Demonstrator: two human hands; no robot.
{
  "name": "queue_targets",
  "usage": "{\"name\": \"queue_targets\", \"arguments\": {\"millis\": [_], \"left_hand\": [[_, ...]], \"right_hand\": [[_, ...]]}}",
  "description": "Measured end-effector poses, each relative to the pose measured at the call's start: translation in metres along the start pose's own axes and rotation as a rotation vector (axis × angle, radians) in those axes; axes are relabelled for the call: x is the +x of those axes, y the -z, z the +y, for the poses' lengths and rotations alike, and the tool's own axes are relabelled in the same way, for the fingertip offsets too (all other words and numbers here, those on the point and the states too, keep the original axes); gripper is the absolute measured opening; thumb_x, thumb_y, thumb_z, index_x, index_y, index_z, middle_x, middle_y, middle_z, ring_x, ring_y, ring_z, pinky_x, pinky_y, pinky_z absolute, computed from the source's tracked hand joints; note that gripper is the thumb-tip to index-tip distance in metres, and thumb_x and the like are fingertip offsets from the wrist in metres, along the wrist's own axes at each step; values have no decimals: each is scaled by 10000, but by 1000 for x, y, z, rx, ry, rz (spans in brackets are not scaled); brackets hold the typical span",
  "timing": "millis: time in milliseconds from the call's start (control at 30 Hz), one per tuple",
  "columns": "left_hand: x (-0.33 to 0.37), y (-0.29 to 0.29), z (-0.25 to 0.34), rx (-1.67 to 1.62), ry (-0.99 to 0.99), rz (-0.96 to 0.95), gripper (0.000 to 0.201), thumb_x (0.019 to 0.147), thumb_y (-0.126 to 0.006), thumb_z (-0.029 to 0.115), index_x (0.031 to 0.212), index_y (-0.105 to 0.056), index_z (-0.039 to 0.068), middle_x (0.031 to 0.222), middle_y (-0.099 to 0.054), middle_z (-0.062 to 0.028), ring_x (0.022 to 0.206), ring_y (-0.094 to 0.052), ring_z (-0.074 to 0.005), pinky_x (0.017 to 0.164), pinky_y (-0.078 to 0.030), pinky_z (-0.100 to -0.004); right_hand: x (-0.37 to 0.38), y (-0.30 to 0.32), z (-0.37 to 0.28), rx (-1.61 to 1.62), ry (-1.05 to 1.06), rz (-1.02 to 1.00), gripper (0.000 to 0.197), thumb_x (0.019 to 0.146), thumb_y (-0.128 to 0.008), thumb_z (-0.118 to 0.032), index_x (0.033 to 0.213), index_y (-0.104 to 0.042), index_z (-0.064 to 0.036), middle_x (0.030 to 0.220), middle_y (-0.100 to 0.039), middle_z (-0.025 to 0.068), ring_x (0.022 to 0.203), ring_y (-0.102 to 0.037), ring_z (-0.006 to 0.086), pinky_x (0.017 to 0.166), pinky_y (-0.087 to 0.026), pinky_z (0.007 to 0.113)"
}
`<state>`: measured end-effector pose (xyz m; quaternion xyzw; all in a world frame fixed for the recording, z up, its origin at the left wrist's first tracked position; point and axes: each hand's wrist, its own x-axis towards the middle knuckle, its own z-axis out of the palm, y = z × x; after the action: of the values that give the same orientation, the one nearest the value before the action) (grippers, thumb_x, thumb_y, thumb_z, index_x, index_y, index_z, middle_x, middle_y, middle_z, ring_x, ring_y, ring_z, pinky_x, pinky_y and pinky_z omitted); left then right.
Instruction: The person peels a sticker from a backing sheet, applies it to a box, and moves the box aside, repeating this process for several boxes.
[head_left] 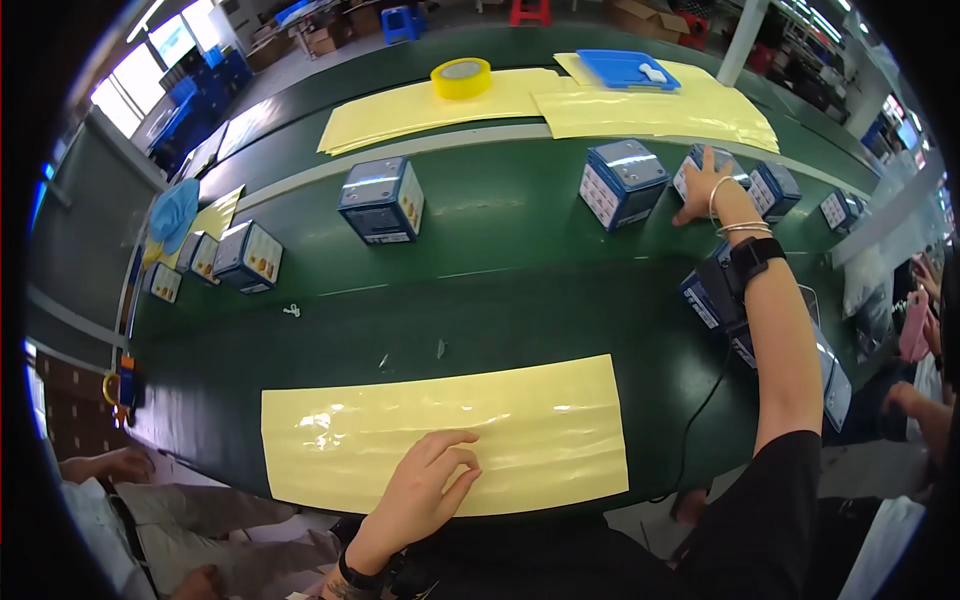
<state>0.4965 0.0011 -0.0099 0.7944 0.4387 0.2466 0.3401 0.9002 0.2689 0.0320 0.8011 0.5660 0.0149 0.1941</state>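
Note:
My right arm stretches to the far right, where my right hand is wrapped over a dark blue box, the fingers across its top and the thumb down its left side. Part of that box is hidden by the hand. Close to me, my left hand is over a glossy yellow sheet, its fingers loosely bent and apart from the thumb, holding nothing. Left of my right hand stands another blue box, and on its right is a similar blue box.
A blue box stands mid-belt; several more are at the left. Others lie under my right forearm. Yellow sheets, a tape roll and a blue tray lie behind. People are at both sides.

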Motion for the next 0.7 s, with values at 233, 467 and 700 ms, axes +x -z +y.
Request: {"name": "queue_targets", "arguments": {"millis": [233, 467, 700], "left_hand": [[-14, 10, -10, 1, 159, 57, 134, 778, -681, 12, 862, -578, 23, 1116, -600, -131, 1052, -569, -305, 873, -460, -349], [-9, 36, -6, -63, 209, 254, 149, 758, -668, -18, 859, -566, 24, 1126, -583, -136, 1052, -569, -289, 905, -442, -338], [-33, 60, -12, -67, 238, 476, 206, 720, -708, -4, 834, -541, 33, 1116, -567, -120, 1046, -576, -268, 866, -455, -346]], "right_hand": [[-1, 6, 0, -93, 265, 47, 1194, 491, -893, -190, 1465, -203, -177, 1480, -275, 206, 1280, -358, 481, 1021, -402, 483], [52, -26, 61, -3, 445, 320, 1084, 477, -816, 11, 1411, -292, -158, 1445, -354, 149, 1275, -419, 342, 1025, -420, 429], [28, 6, 42, 31, 404, 192, 960, 525, -805, -73, 1366, -345, -112, 1339, -439, 174, 1209, -466, 367, 1034, -400, 394]]}}
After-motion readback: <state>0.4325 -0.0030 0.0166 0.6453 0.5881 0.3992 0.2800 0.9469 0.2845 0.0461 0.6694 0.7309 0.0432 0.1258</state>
